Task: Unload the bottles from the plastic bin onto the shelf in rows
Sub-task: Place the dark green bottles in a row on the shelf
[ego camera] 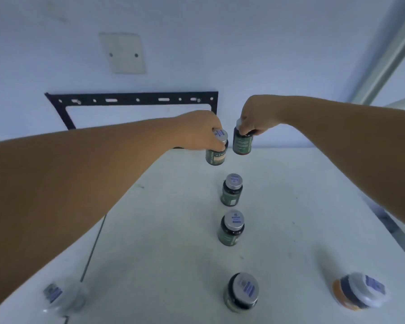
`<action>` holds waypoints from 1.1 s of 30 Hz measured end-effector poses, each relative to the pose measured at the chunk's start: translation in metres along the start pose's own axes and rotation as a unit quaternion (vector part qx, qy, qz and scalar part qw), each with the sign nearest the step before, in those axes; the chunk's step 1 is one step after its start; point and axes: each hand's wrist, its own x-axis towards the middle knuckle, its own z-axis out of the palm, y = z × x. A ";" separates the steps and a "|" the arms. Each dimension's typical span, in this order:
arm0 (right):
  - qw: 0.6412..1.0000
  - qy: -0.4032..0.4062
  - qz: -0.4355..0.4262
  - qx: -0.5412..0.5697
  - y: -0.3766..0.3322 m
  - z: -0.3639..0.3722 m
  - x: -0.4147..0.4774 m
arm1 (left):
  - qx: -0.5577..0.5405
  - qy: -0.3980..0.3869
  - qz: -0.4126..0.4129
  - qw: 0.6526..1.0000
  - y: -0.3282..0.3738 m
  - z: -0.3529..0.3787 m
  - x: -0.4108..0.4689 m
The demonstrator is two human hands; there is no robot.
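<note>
My left hand (202, 132) grips a dark green-labelled bottle (216, 155) by its silver cap, at the far end of the white shelf (161, 230). Beside it, my right hand (257, 115) grips a second green-labelled bottle (242, 145) by its top. Both bottles are near the back wall; I cannot tell whether they touch the shelf. In front of them three more green bottles stand upright in a line: one (232, 190), another (232, 228), and the nearest (242, 292). The plastic bin is out of view.
An orange-labelled bottle (358, 292) with a white cap stands at the near right. A clear bottle (61, 296) stands at the near left. A black metal bracket (131, 99) and a white plate (123, 52) are fixed to the back wall. The shelf's right edge (393, 228) runs diagonally.
</note>
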 end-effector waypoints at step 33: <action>0.929 0.079 0.361 0.024 0.093 0.060 -0.323 | -0.002 -0.085 0.352 0.932 0.221 0.061 -0.027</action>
